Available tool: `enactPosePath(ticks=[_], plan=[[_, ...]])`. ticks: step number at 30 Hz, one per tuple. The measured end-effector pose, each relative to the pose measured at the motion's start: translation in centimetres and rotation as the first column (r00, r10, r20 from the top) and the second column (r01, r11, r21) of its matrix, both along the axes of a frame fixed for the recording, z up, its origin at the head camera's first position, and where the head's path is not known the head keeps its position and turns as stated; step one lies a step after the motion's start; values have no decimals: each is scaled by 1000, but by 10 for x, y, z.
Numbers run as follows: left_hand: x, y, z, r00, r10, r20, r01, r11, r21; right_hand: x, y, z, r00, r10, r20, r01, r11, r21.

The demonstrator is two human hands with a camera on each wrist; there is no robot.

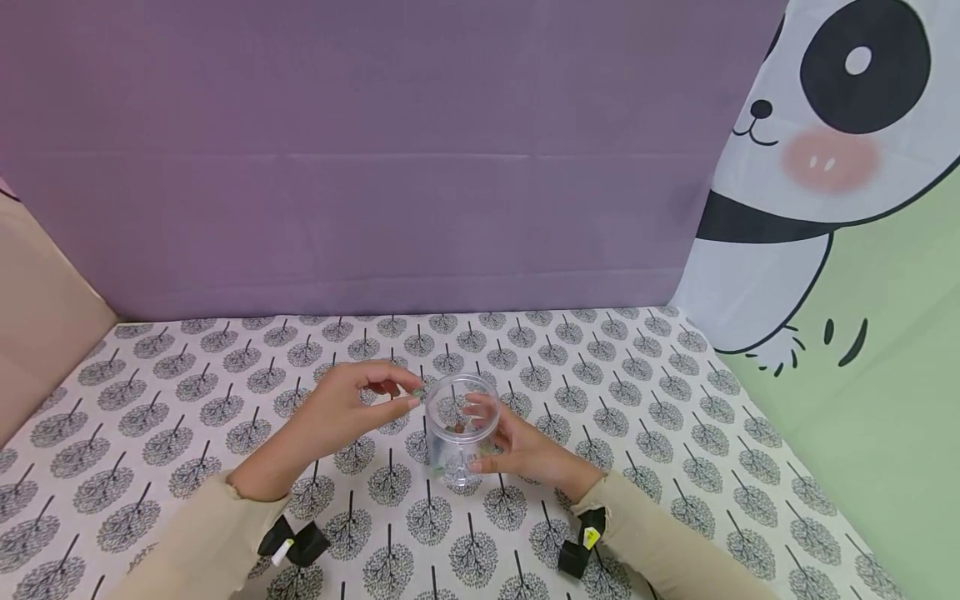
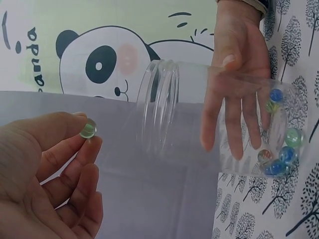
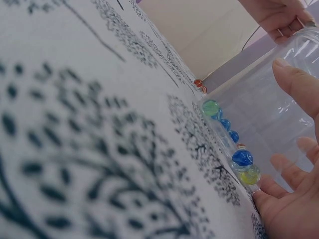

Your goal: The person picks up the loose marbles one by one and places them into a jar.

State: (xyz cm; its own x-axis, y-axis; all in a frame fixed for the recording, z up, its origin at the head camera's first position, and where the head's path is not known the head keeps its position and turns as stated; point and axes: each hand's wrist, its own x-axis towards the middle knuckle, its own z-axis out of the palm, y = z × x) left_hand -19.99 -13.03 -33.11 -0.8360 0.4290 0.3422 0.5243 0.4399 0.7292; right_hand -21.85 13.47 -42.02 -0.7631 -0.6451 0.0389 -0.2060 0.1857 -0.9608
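A clear plastic jar point(image 1: 461, 427) stands on the tree-patterned cloth point(image 1: 600, 392) with its mouth point(image 2: 159, 112) open. Several glass marbles point(image 2: 281, 149) in blue, green and yellow lie at its bottom point(image 3: 234, 152). My right hand point(image 1: 517, 450) holds the jar from the side, fingers point(image 2: 234, 124) wrapped round its wall. My left hand point(image 1: 352, 408) hovers just left of the jar's rim and pinches a pale green marble point(image 2: 88, 128) between thumb and fingertips.
A purple backdrop point(image 1: 375, 150) rises behind the table. A panda-print sheet point(image 1: 832, 167) stands on the right and a beige panel point(image 1: 37, 317) on the left. Patterned cloth stretches all round the jar.
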Motion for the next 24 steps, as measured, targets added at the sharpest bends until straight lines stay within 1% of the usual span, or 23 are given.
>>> enactPosePath(ticks=[8, 14, 16, 24], plan=[[-4, 7, 0, 999, -29, -13, 29, 1000, 4, -1, 0, 0, 1000, 4, -6, -4, 1000, 9], [-6, 11, 1, 1000, -11, -27, 10, 999, -31, -1, 1, 0, 1000, 7, -9, -7, 1000, 3], [-7, 12, 1, 999, -15, -32, 14, 999, -35, -1, 1, 0, 1000, 4, -8, -3, 1000, 6], [-11, 18, -1, 1000, -30, 2, 30, 999, -25, 0, 0, 1, 1000, 6, -8, -6, 1000, 15]])
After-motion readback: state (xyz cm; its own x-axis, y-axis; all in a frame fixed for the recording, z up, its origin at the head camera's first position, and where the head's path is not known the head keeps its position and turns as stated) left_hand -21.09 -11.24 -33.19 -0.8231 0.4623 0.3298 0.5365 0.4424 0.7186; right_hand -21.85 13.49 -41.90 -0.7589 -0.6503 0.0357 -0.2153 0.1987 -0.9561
